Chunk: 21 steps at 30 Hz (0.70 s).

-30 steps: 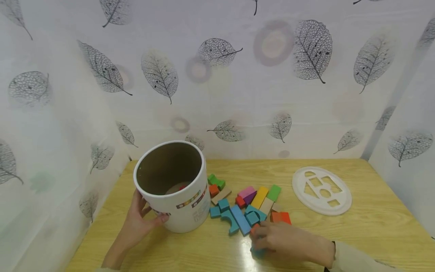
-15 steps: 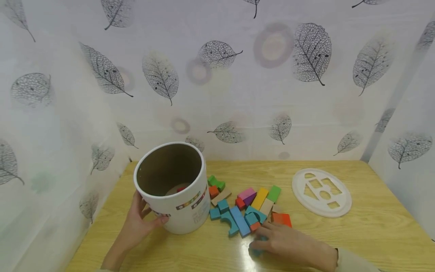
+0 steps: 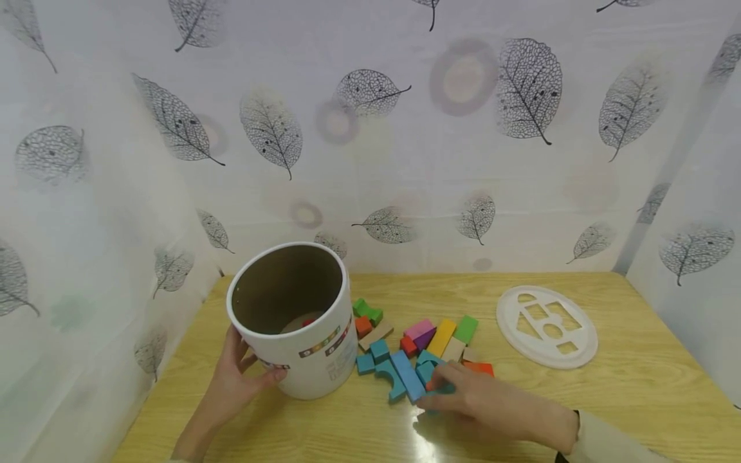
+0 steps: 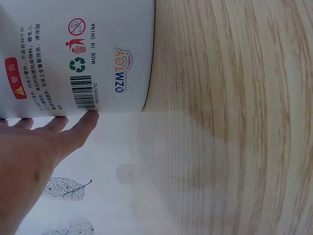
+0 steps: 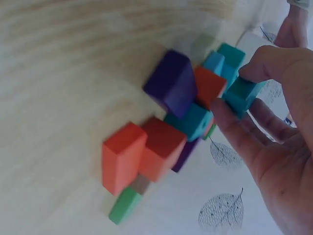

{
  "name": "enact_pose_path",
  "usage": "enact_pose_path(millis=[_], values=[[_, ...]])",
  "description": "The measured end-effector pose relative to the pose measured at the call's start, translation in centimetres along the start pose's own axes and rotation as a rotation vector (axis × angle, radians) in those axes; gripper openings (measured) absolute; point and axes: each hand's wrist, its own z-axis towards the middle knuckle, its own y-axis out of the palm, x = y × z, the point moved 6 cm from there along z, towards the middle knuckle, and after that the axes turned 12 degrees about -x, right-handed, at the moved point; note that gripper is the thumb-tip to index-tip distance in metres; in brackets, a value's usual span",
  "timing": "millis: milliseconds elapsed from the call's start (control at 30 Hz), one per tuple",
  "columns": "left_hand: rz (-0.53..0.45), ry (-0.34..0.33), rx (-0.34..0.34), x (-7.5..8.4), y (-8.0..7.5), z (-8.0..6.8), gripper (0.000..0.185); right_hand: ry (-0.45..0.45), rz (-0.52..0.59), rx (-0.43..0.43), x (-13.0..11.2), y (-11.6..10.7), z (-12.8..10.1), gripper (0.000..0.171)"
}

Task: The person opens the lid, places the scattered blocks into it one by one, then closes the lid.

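Here, one hand steadies the tub while the other pinches a teal block

The left hand (image 3: 234, 379) rests against the side of the white cardboard tub (image 3: 301, 321), palm to the wall, fingers (image 4: 73, 128) laid nearly straight along the printed label and the thumb round the front. That flat hold braces the tall, open-topped tub upright near the left end of the wooden counter (image 3: 579, 399). It is a steadying touch and lifts nothing. A red piece shows on the tub's floor.

The right hand (image 3: 492, 408) sits low at the near edge of the heap of coloured wooden blocks (image 3: 422, 350), just right of the tub. Its thumb and fingers curl round a small teal block (image 5: 242, 95); the wrist view shows the pinch plainly, the block held at the fingertips beside an orange cube (image 5: 208, 85) and a purple block (image 5: 171, 83). Whether the teal block is clear of the counter I cannot tell.

The heap lies close against the tub's base, teal arches and bars nearest, with yellow, green and pink pieces behind. Well apart on the right lies the white shape-sorter lid (image 3: 547, 326), flat on the counter with its cut-outs up, which leaves the tub's mouth open. Leaf-patterned sheeting (image 3: 370, 128) screens the counter on three sides.
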Motion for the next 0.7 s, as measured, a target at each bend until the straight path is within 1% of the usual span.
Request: enact_pose_path(millis=[200, 433, 500, 600, 633, 700], values=[[-0.008, 0.008, 0.004, 0.0, 0.0, 0.0, 0.12, 0.032, -0.032, 0.064, 1.2, -1.9, 0.5, 0.054], [0.011, 0.007, 0.005, -0.1, 0.0, 0.1, 0.122, 0.004, -0.066, 0.182, 2.7, -4.6, 0.9, 0.059], [0.009, 0.006, 0.005, 0.0, 0.0, 0.0, 0.122, -0.005, -0.091, 0.213, 3.1, -5.3, 1.1, 0.053], [0.003, 0.001, 0.005, 0.0, 0.0, 0.0, 0.121, -0.017, -0.133, 0.249, 3.7, -6.3, 1.6, 0.03], [0.007, -0.003, 0.007, 0.0, 0.0, 0.0, 0.121, -0.023, -0.142, 0.259, 3.8, -6.6, 1.8, 0.025], [0.016, -0.013, 0.009, 0.0, 0.0, 0.0, 0.121, -0.03, -0.154, 0.272, 4.2, -7.3, 2.3, 0.026]])
